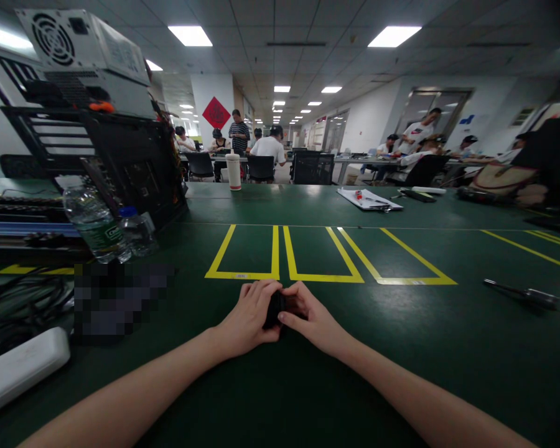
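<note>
A small black rounded object [274, 311] sits at the near middle of the green table, mostly covered by my fingers, so its kind cannot be made out. My left hand [252, 314] wraps round its left side, fingers over the top and thumb low in front. From the right, my right hand [313, 316] grips it between thumb and curled fingers. Just beyond my hands, yellow tape outlines [324, 278] mark several areas on the table [336, 386].
On the left stand plastic bottles [93, 224], a computer case [135, 155], cables [23, 305] and a white bar-shaped object [23, 367]. A screwdriver [522, 294] lies at right. Farther back are a white cup [233, 171] and a clipboard [369, 200]. People sit and stand in the background.
</note>
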Available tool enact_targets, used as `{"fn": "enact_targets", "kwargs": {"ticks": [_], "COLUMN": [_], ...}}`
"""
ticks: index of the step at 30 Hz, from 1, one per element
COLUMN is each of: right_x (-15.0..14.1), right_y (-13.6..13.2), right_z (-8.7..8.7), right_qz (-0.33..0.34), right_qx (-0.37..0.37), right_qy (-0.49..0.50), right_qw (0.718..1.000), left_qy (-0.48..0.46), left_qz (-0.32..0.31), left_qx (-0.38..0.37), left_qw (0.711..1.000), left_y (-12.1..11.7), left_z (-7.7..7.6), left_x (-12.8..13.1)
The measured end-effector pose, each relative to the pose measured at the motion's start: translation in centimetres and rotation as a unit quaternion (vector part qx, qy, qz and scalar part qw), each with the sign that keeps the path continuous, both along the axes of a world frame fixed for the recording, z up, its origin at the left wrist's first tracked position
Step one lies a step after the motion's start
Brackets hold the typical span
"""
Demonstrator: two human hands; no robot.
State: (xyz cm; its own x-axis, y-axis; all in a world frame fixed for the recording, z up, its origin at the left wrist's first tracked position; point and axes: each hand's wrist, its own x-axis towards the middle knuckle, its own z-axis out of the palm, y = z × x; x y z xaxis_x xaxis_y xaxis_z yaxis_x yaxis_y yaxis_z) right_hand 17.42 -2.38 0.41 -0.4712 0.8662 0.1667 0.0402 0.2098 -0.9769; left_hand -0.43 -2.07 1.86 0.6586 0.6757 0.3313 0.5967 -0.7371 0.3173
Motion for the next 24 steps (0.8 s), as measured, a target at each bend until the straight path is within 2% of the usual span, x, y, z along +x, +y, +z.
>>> {"fn": "enact_targets", "kwargs": {"ticks": [10,16,24], "right_x": [0.0,0.14,0.11], "right_y": [0.14,0.23,0.22], "right_z": [0.22,-0.09,0.17], "right_qz": [-0.02,0.018,-0.003], "right_qx": [-0.027,-0.004,-0.026], "right_qy": [-0.011,0.005,-0.003], "right_qw": [0.999,1.0,1.0], "left_qy": [-0.009,-0.004,-0.006], "left_qz": [-0.003,-0.004,0.003], "left_qx": [-0.004,-0.004,0.011], "left_qw": [1.0,1.0,1.0], "left_y": [0.08,0.01,0.43], "left_z": [0.09,0.08,-0.77], "left_x": [0.13,0.05,0.04]}}
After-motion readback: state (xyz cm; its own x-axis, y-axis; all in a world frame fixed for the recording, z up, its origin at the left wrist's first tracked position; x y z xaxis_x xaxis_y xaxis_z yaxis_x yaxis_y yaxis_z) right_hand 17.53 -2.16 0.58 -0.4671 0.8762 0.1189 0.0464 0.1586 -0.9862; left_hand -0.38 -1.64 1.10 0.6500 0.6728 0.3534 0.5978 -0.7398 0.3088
